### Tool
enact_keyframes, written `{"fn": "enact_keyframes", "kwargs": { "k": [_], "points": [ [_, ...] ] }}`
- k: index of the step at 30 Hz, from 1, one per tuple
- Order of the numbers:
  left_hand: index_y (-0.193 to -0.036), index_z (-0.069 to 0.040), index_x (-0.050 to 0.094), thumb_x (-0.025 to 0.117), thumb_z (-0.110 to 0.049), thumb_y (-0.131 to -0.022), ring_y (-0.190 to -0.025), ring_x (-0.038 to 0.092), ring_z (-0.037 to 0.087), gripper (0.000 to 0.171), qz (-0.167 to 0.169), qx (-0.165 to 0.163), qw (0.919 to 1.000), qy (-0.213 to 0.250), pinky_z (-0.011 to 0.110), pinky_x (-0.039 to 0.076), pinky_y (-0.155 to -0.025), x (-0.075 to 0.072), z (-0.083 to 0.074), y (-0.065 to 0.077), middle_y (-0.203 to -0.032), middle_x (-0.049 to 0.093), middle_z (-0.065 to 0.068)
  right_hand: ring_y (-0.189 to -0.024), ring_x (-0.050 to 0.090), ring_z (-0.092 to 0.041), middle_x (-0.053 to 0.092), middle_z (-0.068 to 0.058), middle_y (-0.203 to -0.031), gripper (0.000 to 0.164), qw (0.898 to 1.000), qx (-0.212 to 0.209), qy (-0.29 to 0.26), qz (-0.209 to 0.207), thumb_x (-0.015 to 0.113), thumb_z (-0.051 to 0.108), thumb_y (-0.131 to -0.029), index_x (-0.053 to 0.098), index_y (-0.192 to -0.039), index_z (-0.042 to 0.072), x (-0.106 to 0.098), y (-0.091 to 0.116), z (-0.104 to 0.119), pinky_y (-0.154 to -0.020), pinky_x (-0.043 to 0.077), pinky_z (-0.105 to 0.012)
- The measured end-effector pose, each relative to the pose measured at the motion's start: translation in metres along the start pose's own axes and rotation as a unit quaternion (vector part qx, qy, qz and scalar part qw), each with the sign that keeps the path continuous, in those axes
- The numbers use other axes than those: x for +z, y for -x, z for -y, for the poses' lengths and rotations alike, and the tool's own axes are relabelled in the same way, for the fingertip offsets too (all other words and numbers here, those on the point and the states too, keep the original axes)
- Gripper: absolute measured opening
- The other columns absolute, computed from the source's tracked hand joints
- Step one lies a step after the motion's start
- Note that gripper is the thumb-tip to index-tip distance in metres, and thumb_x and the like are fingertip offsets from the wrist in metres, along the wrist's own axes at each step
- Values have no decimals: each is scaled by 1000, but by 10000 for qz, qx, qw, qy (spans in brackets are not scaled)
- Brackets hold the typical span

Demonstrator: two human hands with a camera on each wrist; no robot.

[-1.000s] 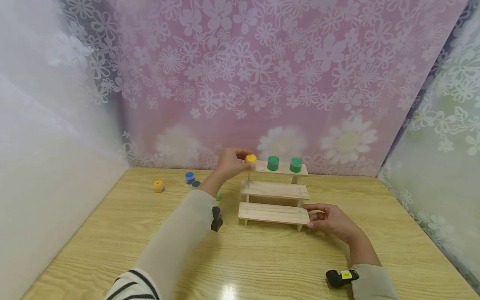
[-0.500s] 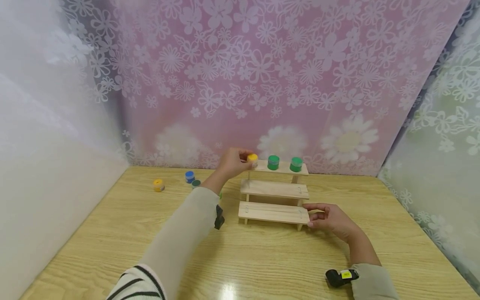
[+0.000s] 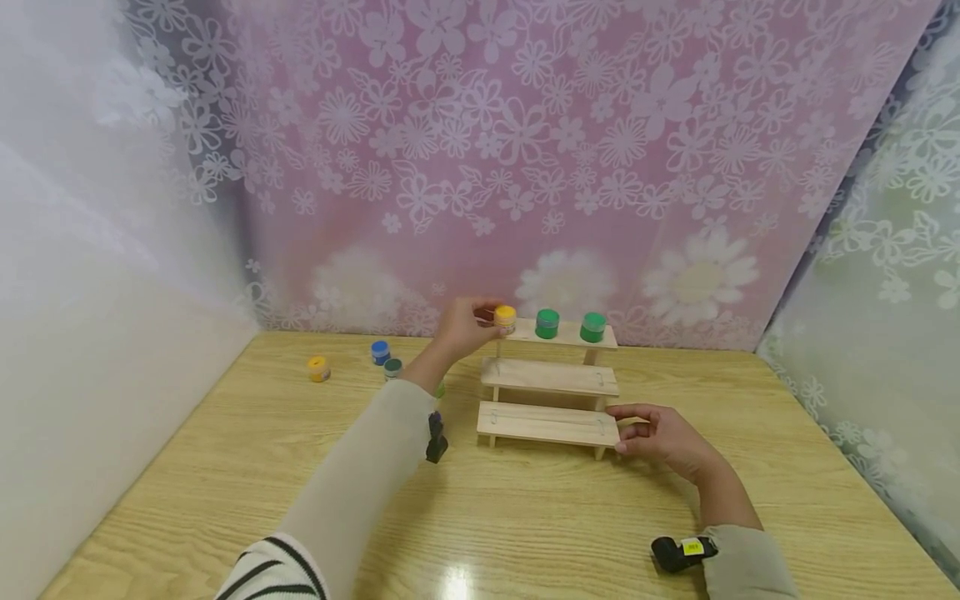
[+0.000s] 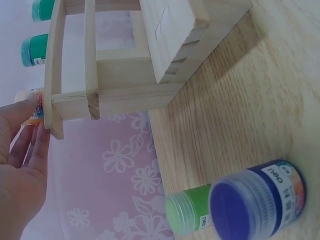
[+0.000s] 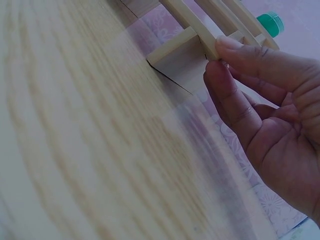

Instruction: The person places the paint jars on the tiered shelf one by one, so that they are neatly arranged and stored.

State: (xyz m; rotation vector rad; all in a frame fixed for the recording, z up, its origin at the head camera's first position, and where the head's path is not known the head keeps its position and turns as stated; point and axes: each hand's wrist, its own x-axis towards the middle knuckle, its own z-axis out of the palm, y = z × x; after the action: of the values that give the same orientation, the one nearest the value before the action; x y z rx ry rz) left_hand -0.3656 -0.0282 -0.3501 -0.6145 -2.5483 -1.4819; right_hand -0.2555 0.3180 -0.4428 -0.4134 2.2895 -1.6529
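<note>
A pink curtain [image 3: 465,167] printed with white flowers fills the back, with a pale wall [image 3: 90,350] on the left and a flowered clear sheet [image 3: 885,333] on the right. Before it spreads a wood-grain table [image 3: 525,517], a bright glare at its near edge. On it stands a three-step wooden stand [image 3: 547,422], its lower two shelves bare. The left sleeve [image 3: 367,467] reaches across the table and, with the wrist, blocks part of the view of the jars behind it. The right hand [image 3: 663,437] pinches the right end of the bottom shelf between thumb and fingers. The left hand [image 3: 465,327] grips a yellow jar [image 3: 506,320] between thumb and fingers, upright at the left end of the top shelf. Farther along that shelf are two green jars, a middle one [image 3: 547,323] and an end one [image 3: 592,327], set apart. On the table to the left are an orange-yellow jar [image 3: 318,369], a blue jar [image 3: 380,352] and a partly hidden dark green jar [image 3: 392,368]. The left wrist view shows a purple jar [image 4: 250,202] partly covering a light green jar [image 4: 189,210].
</note>
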Motion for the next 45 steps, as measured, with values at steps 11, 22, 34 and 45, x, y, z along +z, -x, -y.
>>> {"fn": "enact_keyframes", "kwargs": {
  "k": [11, 22, 34, 45],
  "points": [
    [-124, -6, 67, 78, -5, -83, -100, 63, 21, 42, -331, 78, 9966, 746, 26, 55, -82, -6, 3, 15, -111, 65, 7, -92, 65, -20, 55, -23, -122, 66, 10000, -62, -68, -33, 76, 10, -85, 45, -141, -7, 2, 1, 4, -79, 57, -35],
    [-125, -9, 67, 76, -11, -87, -105, 62, 24, 40, -158, 52, 9929, 1180, 35, 55, -87, -22, 4, 33, -119, 64, 16, -91, 65, -20, 63, -17, -108, 70, 10000, 29, -84, -19, 78, 12, -84, 43, -141, -9, 4, 3, 7, -79, 57, -35],
    [-121, -15, 68, 77, -14, -86, -112, 57, 28, 37, 52, 112, 9897, 1424, 39, 51, -94, -35, 20, 53, -118, 62, 5, -91, 65, -20, 62, -17, -110, 68, 10000, 38, -48, -73, 78, 11, -84, 45, -140, -8, 5, 4, 8, -78, 57, -34],
    [-124, -19, 67, 79, -17, -85, -115, 54, 26, 41, 11, -78, 9872, 1590, 40, 52, -91, -51, 26, 71, -131, 54, 1, -90, 65, -20, 63, -17, -106, 69, 10000, 11, -57, -45, 78, 11, -84, 44, -141, -9, 4, 3, 4, -78, 57, -33]
  ]
}}
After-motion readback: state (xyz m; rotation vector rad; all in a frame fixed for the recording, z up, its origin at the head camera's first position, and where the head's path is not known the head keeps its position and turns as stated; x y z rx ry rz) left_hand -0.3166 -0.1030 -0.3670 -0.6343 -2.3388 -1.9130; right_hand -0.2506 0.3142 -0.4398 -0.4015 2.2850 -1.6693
